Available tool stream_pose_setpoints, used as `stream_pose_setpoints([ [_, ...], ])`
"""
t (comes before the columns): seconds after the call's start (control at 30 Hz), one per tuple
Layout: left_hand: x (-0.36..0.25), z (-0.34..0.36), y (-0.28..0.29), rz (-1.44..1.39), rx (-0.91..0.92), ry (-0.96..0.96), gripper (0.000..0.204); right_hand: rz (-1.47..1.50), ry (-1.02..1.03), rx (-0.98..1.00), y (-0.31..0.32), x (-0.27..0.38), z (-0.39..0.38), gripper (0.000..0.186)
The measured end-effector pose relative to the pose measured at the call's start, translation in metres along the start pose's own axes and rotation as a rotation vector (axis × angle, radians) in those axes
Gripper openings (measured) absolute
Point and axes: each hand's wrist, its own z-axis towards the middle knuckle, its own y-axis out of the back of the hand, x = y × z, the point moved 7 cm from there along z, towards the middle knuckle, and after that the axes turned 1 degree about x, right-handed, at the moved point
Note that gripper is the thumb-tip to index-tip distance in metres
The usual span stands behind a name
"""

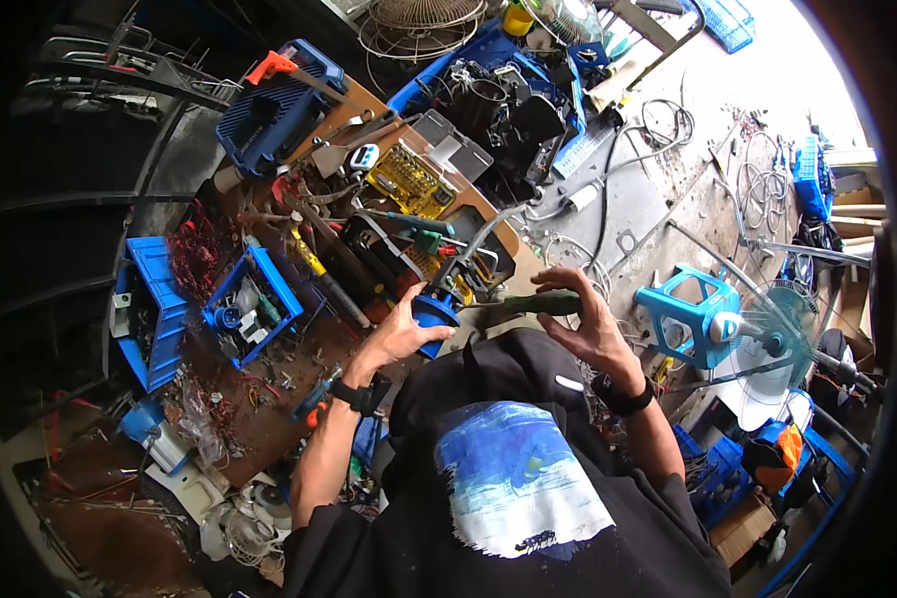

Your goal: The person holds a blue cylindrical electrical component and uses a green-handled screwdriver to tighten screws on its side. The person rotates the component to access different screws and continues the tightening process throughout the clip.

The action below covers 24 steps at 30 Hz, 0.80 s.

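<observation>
Left hand (401, 337): from where I stand, toward 8 o'clock of the view's middle, thumb and forefinger parted around the blue fitting; whether they grip it or only touch it, I can't tell.
Blue fitting (435, 312): almost dead centre, between those 2 digits.
Right hand (590, 334): toward 4 o'clock, spread wide, thumb well apart from the fingers.
Green handle (543, 303): at 3 o'clock, lying in the gap of that right hand, its length pointing toward the blue fitting.
Cluttered surface (475, 199): wooden, 12 o'clock; at 11 sits a yellow bit set (409, 182) (rather tidy, amid all this).
Yellow-handled tool (308, 249): 10 o'clock, aslant.
Blue tray (287, 289): 9 o'clock, small parts inside.
Teal stool (658, 306): 3 o'clock, beyond the right hand, a fan (802, 311) just beside it.
</observation>
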Motion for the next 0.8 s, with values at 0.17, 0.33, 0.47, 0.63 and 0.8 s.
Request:
stream_pose_setpoints([
  [0.17, -0.027, -0.01, -0.017, -0.028, 0.007, 0.022, 0.122, -0.027, -0.033, 0.003, -0.025, -0.024, -0.002, 0.023],
  [0.33, -0.049, -0.018, -0.025, -0.116, 0.053, 0.09, 0.117, -0.031, -0.282, 0.009, -0.012, -0.047, -0.01, 0.012],
  [0.47, -0.037, -0.013, -0.014, 0.027, -0.012, 0.015, 0.104, 0.193, -0.476, 0.034, 0.023, -0.07, -0.02, 0.02],
  [0.63, -0.065, -0.027, -0.001, 0.474, -0.07, 0.013, 0.106, 0.278, -0.42, -0.014, 0.032, -0.054, -0.038, 0.023],
  [0.8, -0.066, -0.028, 0.007, 0.646, -0.106, -0.058, 0.106, 0.471, -0.519, -0.227, 0.013, -0.054, -0.066, 0.028],
])
